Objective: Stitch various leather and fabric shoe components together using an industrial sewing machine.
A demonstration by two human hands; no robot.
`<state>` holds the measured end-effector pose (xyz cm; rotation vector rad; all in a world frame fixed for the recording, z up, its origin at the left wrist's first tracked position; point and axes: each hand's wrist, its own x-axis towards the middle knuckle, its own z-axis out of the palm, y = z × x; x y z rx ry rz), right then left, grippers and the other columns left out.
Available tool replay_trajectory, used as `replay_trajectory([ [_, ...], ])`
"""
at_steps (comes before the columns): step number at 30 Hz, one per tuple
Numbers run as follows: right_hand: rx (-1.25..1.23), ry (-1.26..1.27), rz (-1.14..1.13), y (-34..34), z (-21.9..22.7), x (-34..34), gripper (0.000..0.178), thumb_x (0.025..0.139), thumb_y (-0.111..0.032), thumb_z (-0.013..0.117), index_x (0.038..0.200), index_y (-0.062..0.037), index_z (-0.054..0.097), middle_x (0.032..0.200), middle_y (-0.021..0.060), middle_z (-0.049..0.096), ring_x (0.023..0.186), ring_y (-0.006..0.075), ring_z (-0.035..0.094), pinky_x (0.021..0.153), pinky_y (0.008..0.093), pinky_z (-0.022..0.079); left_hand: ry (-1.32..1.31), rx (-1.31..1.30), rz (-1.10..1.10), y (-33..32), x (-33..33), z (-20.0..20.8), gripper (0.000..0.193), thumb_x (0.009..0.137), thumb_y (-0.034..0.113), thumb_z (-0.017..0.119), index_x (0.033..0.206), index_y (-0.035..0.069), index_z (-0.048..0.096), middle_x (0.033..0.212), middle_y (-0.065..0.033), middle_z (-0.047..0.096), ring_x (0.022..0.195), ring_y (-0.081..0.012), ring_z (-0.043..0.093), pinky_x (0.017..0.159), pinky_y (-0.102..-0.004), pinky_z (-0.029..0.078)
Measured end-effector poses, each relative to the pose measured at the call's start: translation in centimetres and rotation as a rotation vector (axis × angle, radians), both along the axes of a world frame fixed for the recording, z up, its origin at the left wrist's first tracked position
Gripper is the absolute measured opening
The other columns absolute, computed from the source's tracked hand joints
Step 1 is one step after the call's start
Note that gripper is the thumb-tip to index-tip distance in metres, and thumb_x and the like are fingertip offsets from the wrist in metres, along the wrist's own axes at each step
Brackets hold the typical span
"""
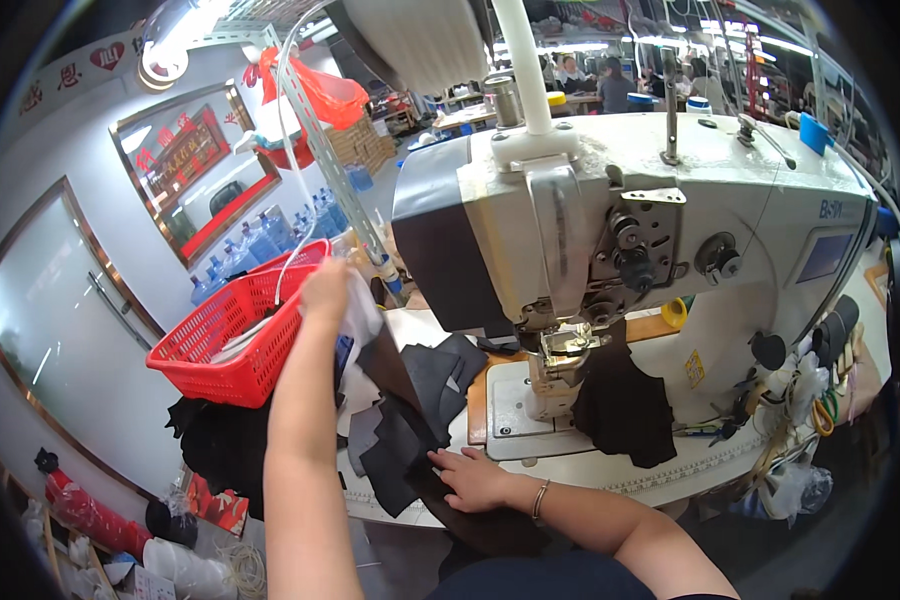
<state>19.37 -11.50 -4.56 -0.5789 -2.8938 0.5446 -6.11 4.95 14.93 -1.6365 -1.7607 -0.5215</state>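
My left hand (327, 290) is reached out at the right rim of a red plastic basket (225, 345), closed on a piece of fabric; its fingertips are partly hidden. Pale cloth (360, 308) hangs beside this hand, and a dark brown strip of fabric (395, 375) runs from there toward me. My right hand (470, 480) lies palm down on the near end of the dark fabric, fingers apart. Under and beside the strip are grey and black cut pieces (440, 375). A black fabric piece (625, 405) lies at the needle area of the white sewing machine (570, 350).
The machine's column rises on the right. A metal post (345, 190) stands behind the basket. Black cloth (225, 450) hangs below the basket. Scissors (825, 412) and plastic bags (800, 490) are at the table's right edge. Blue water bottles (260, 240) line the wall.
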Motion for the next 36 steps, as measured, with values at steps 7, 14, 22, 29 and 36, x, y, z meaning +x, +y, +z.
replay_trajectory([
  [7,0.02,0.018,0.027,-0.1,-0.1,-0.1,0.045,0.08,-0.028,0.049,0.112,0.0024,0.051,0.14,0.0155,0.027,0.131,0.0252,0.024,0.103,0.0455,0.022,-0.216,0.536,0.083,-5.5,-8.2,14.6,0.019,0.084,0.022,0.049,0.078,0.005,0.055,0.081,-0.018,0.059,0.075,-0.037,0.057,0.065,-0.0459,0.045],
  [14,-0.02,0.101,0.042,0.6,-1.2,0.7,0.038,0.08,-0.028,0.053,0.102,0.003,0.052,0.14,0.0151,0.027,0.13,0.0264,0.026,0.104,0.0458,0.021,-0.05,0.645,0.208,-26.9,-16.0,18.0,0.022,0.085,0.023,0.055,0.083,0.001,0.056,0.068,-0.0106,0.055,0.059,-0.0186,0.045,0.057,-0.0313,0.041],
  [22,-0.298,0.367,0.03,2.1,-1.3,1.0,0.024,0.072,-0.024,0.061,0.08,-0.0019,0.062,0.118,0.0169,0.052,0.113,0.0317,0.046,0.092,0.0393,0.038,-0.184,0.615,1.046,-43.2,-13.9,-0.8,0.041,0.086,0.015,0.045,0.126,0.007,0.041,0.123,-0.0181,0.045,0.111,-0.033,0.046,0.094,-0.0415,0.037],
  [29,-0.659,0.597,-0.369,0.7,3.1,5.2,0.033,0.075,-0.027,0.066,0.083,0.0039,0.061,0.066,0.0093,0.061,0.057,0.0138,0.056,0.054,0.0287,0.046,-0.504,-0.729,-0.518,-27.3,2.9,-11.2,0.017,0.071,0.003,0.052,0.084,0.005,0.063,0.085,-0.0127,0.062,0.084,-0.0287,0.058,0.075,-0.0355,0.046],
  [36,-1.087,0.811,-0.501,0.6,4.4,13.0,0.028,0.078,-0.007,0.063,0.104,-0.0021,0.055,0.082,0.002,0.06,0.065,0.0082,0.055,0.054,0.0218,0.045,-1.41,-0.811,-0.794,-21.4,2.8,-8.6,0.034,0.079,0.007,0.061,0.111,0.0,0.052,0.093,-0.0128,0.061,0.087,-0.0241,0.06,0.076,-0.0318,0.049],
])
